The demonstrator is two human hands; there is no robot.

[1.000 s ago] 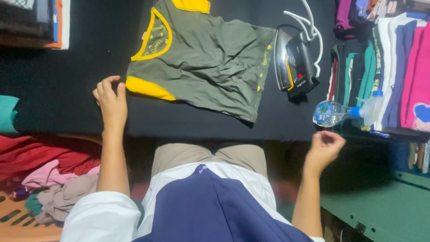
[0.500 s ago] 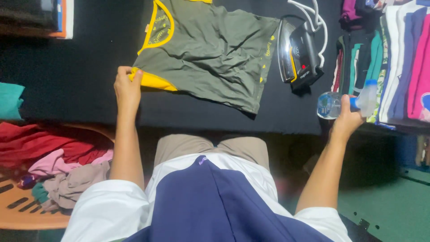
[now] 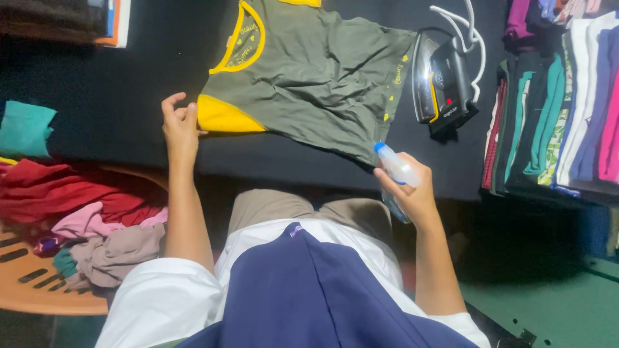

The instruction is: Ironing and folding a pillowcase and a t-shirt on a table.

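Note:
An olive green T-shirt [image 3: 322, 77] with yellow collar trim and a yellow sleeve lies spread on a black ironing surface [image 3: 116, 96]. My left hand [image 3: 179, 125] pinches the edge of the yellow sleeve at the shirt's left side. My right hand [image 3: 412, 190] holds a clear plastic spray bottle [image 3: 396, 166] with a blue cap, raised just below the shirt's lower right hem, nozzle toward the shirt. An electric iron [image 3: 442, 80] rests on its side to the right of the shirt, its white cord looping above it.
A stack of folded clothes [image 3: 554, 109] in several colours stands at the right. An orange basket [image 3: 39, 283] with red, pink and mauve garments sits at the lower left. A folded teal cloth [image 3: 26, 129] lies at the left edge.
My right hand has lifted the spray bottle from beside the clothes stack and brought it left toward the shirt's hem. My left hand keeps its hold on the yellow sleeve.

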